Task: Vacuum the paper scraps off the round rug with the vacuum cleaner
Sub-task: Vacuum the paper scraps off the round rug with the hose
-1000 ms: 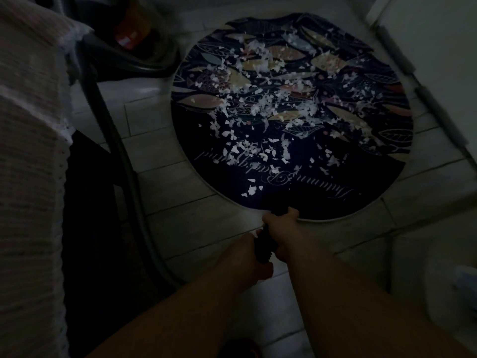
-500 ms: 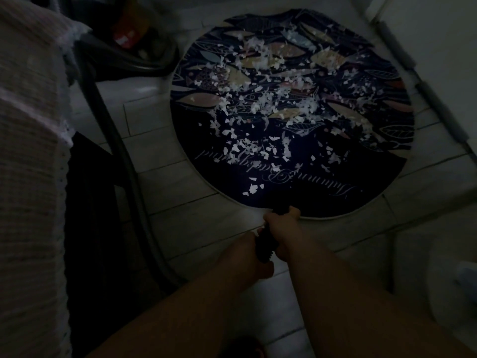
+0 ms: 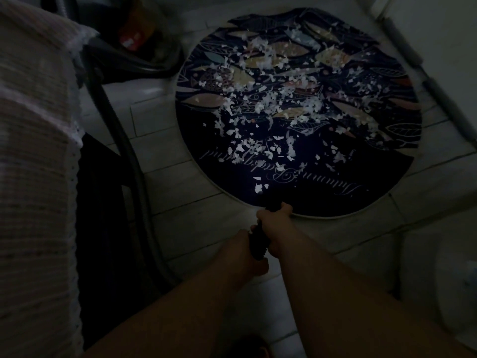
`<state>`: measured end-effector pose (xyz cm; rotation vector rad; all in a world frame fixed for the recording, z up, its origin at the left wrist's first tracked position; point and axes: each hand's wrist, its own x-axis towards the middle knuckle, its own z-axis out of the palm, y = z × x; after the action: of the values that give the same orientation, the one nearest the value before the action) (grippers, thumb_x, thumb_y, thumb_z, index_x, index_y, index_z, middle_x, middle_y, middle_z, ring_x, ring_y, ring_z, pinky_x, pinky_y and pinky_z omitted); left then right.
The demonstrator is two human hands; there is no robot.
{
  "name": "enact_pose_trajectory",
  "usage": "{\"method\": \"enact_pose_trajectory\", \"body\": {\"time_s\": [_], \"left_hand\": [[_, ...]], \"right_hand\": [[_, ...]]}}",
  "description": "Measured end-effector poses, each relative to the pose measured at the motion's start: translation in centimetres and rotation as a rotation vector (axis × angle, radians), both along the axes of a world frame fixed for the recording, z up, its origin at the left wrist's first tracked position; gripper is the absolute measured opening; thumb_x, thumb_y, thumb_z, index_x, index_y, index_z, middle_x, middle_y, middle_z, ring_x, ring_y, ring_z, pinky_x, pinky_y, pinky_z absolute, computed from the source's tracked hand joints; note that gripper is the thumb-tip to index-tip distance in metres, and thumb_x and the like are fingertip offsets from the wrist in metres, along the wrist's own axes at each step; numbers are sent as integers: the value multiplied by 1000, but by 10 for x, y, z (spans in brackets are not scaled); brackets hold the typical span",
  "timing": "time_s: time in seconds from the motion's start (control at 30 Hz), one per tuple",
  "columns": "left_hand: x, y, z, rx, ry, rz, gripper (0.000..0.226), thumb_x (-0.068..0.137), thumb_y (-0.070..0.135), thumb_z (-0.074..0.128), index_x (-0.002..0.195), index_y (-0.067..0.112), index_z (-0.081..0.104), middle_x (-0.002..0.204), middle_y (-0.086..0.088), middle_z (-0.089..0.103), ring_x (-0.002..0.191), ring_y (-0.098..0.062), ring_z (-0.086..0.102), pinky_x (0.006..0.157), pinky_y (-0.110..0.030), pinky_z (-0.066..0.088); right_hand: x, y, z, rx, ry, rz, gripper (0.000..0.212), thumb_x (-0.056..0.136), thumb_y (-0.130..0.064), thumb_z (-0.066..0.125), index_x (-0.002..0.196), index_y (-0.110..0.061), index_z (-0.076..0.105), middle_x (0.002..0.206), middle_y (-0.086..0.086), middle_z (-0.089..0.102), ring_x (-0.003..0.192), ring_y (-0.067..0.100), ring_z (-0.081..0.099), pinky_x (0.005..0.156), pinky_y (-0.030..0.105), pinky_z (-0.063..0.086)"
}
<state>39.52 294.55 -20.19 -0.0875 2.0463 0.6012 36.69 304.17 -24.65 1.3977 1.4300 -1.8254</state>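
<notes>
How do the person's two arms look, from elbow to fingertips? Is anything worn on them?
Both arms are bare. The left forearm and the right forearm show no sleeve. No glove, watch, bracelet or ring shows either, though the picture is dark, so a thin ring could escape notice.

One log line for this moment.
left hand + right hand: grip vacuum wand | paper scraps: spread over round rug | cleanup: not yet done
</notes>
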Motion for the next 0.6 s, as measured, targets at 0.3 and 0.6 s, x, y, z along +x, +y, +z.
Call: {"method": "enact_pose_trajectory", "body": {"time_s": [0.3, 0.6], "left_hand": [[0, -5, 0, -20, -11, 57, 40, 80, 18, 67, 114, 12, 47, 104, -7, 57, 98, -23, 60, 75, -31, 50], [-3, 2, -1, -27, -40, 18, 46, 80, 19, 68, 119, 10, 45, 112, -8, 57, 100, -22, 59, 82, -33, 51]], "right_hand": [[-1, -7, 0, -9, 10, 26, 72, 96, -4, 50, 150, -30, 9, 123, 22, 54, 75, 23, 58, 65, 35, 54], [-7, -2, -1, 15, -42, 24, 75, 97, -3, 50, 152, -27, 6, 131, 24, 50, 91, 29, 59, 80, 42, 55]]}}
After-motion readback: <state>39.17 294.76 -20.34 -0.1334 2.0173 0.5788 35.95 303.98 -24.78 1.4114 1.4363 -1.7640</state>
